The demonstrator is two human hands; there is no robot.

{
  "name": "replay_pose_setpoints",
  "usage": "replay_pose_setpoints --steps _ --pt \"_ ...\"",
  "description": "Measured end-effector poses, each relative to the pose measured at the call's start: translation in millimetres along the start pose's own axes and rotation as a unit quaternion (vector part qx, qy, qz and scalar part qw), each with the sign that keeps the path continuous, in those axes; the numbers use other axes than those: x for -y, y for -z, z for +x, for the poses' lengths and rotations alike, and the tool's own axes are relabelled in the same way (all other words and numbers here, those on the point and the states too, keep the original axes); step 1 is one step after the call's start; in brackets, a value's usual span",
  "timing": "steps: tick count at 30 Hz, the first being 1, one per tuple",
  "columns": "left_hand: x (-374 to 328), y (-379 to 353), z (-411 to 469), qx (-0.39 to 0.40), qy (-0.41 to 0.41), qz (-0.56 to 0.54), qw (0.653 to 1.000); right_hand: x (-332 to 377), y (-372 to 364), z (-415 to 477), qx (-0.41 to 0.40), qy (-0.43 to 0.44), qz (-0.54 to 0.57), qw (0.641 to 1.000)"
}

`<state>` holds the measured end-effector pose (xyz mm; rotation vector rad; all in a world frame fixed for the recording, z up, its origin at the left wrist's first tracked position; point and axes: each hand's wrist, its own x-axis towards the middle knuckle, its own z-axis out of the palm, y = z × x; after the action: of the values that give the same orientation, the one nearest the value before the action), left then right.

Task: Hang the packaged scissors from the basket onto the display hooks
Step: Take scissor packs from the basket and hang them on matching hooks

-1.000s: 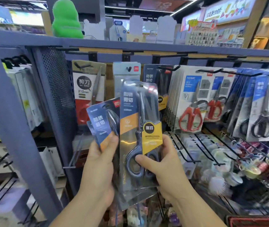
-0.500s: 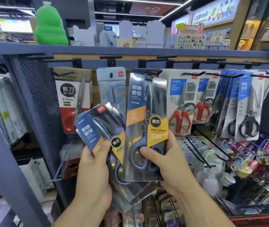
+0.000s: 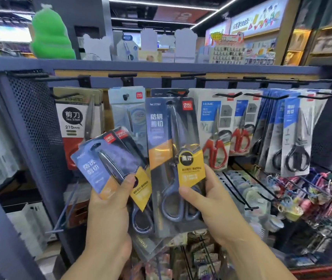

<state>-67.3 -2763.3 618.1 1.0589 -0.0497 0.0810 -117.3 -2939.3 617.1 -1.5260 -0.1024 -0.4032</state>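
Head view showed our right hand [image 3: 211, 201] gripping the lower part of a tall packaged scissors [image 3: 173, 150], thumb across its front, holding it upright with its top right at a black display hook [image 3: 178, 93]; we could not tell whether the hook passed through the pack. Our left hand [image 3: 108, 215] clutched a fan of smaller scissors packs [image 3: 108, 158], tilted leftward, just beside the tall one. On the neighbouring hook to the right hung red-handled scissors packs [image 3: 215, 128], and a 210mm pack [image 3: 74, 122] hung on the left.
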Motion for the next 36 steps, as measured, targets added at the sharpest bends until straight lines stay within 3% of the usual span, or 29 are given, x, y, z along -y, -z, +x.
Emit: replay_pose_setpoints --steps 9,24,36 --pt "-14 8 11 -0.017 -0.08 0.011 0.997 3 21 -4 0.021 0.032 -0.013 0.999" --pt "-26 12 5 -0.047 -0.085 0.024 0.995 -6 11 14 -0.062 0.039 0.011 0.997" --pt "-29 23 3 -0.041 -0.063 0.038 0.996 -13 -9 93 -0.134 -0.058 -0.171 0.974"
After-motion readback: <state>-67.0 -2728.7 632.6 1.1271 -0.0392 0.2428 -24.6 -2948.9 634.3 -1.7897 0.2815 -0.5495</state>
